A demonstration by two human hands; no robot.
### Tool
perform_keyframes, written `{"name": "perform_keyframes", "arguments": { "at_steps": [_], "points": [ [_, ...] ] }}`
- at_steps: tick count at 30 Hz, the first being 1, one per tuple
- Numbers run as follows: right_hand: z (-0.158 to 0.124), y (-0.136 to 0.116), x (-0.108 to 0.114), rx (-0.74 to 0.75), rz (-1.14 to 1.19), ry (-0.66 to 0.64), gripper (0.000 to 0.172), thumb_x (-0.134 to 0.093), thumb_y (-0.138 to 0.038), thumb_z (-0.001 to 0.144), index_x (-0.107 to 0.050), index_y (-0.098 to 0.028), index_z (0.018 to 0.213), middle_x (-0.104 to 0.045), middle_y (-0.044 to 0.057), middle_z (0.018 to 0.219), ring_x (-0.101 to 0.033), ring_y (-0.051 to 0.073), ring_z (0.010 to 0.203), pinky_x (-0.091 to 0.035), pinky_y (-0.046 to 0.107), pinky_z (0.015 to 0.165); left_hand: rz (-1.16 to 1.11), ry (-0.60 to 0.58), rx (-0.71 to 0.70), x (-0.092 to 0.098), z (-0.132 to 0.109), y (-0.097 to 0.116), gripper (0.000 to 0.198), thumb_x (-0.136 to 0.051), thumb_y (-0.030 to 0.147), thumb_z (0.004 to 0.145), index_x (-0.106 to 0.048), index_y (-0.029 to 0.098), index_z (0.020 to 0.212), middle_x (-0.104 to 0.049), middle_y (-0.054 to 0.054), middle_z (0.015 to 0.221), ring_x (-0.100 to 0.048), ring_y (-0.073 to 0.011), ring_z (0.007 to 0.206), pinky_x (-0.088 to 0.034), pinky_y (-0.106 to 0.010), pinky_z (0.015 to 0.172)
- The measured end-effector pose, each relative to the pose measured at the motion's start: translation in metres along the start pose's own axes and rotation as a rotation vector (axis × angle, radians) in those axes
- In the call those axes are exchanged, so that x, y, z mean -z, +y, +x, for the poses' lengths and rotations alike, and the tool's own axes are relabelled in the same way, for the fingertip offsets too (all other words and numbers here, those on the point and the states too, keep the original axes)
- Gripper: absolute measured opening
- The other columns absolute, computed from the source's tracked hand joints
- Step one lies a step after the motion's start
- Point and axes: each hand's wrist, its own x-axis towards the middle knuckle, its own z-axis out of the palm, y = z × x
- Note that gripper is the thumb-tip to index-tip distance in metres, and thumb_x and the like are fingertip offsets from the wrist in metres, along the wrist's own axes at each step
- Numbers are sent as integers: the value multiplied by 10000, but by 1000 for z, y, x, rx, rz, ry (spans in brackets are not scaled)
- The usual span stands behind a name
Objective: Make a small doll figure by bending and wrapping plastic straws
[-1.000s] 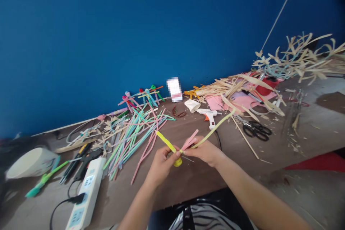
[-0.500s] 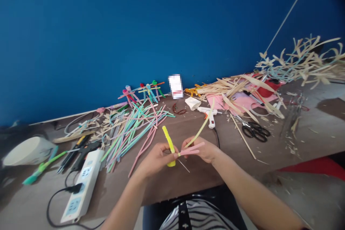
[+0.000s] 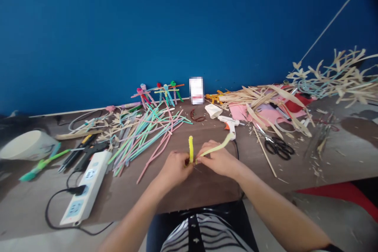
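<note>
My left hand (image 3: pixel 176 168), its fingers closed, grips a bright yellow pipe cleaner (image 3: pixel 191 149) that sticks up above the fingertips. Close beside it, my right hand (image 3: pixel 217 158) pinches a pale yellow pipe cleaner (image 3: pixel 215 149), whose loose end reaches out to the right over the hand. The fingertips of both hands almost meet over the table's front part. Where the two pipe cleaners come together is mostly hidden by the fingers. Left of my hands lies a pile of pastel pipe cleaners (image 3: pixel 141 136).
A white glue gun (image 3: pixel 232 126) and black-handled scissors (image 3: pixel 279 147) lie to the right, near dried strips (image 3: pixel 260 96). At left are a power strip (image 3: pixel 87 189) with a plugged cord and a white tub (image 3: pixel 28 145). Small pipe-cleaner figures (image 3: pixel 168 92) lean against the blue wall (image 3: pixel 177 27).
The bright yellow pipe cleaner has turned more upright, and the pale one has tipped down to the right. The pink pieces seen between my hands are now hidden. The view has shifted slightly.
</note>
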Motion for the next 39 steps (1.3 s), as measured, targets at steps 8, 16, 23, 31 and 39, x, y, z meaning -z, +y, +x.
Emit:
{"name": "perform_keyframes", "arguments": {
  "at_steps": [8,16,23,31,39],
  "points": [
    [-8,-11,-3,169,-229,175,120,-555,-195,740,-665,-231,774,-566,32,750,-427,173,799,-275,334,748,-358,49,170,-5,5,-11,161,-465,228,687,-546,146,574,-482,14,508,-408,-104,474,-264,-210,478],
    [-24,-16,1,199,-256,259,228,-515,-194,761,-644,-250,941,-530,53,776,-414,192,816,-297,347,749,-1012,1,366,0,4,-5,168,-551,279,652,-529,114,629,-438,43,503,-376,-61,432,-278,-177,426],
    [-24,-9,-21,-105,229,297,178,-551,-239,735,-621,-176,886,-592,31,707,-505,159,702,-399,280,662,-1113,104,385,-5,3,0,257,-646,320,600,-600,93,711,-516,16,539,-444,-78,471,-334,-197,462],
    [-12,-2,-36,-302,678,299,174,-547,-296,725,-598,-143,659,-598,17,604,-520,123,555,-402,233,543,-1493,-90,413,-17,1,-2,215,-688,228,590,-625,89,741,-580,-24,570,-511,-115,507,-399,-243,489],
    [-13,1,-37,-362,841,260,156,-593,-289,680,-585,-147,617,-558,-11,545,-490,107,532,-390,226,551,-1779,-317,548,-22,-3,-12,134,-653,140,637,-584,130,752,-611,-16,652,-571,-127,567,-456,-271,565]
  ]
}}
